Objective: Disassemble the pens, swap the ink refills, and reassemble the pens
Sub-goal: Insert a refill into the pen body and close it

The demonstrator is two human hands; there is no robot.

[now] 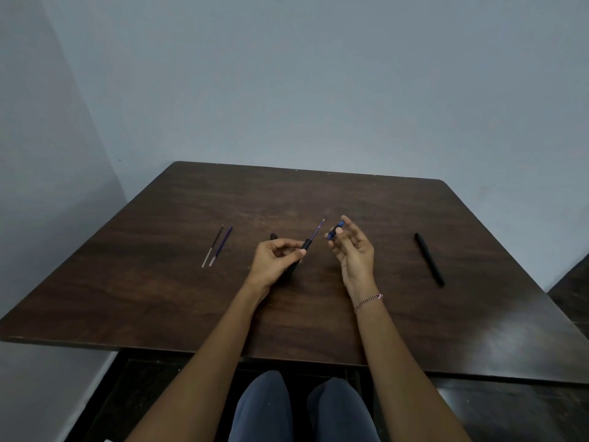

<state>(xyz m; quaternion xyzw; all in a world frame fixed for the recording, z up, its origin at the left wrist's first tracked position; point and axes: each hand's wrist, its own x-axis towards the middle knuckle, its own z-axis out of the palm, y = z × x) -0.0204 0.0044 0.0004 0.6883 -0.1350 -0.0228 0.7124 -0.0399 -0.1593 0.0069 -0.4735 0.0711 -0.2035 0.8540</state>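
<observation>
My left hand [276,261] grips a black pen barrel [305,244] above the middle of the dark wooden table [159,298]. A thin blue ink refill [317,231] sticks out of the barrel's upper end, pointing up and to the right. Just right of it, my right hand [352,250] pinches a small blue pen tip section [335,230] between thumb and fingers. Two loose refills, one dark [213,246] and one blue [221,245], lie side by side on the left. A whole black pen [429,259] lies on the right.
A small black pen part [273,236] lies on the table just behind my left hand, partly hidden. Grey walls close in behind and to the left of the table. My knees show under the near edge.
</observation>
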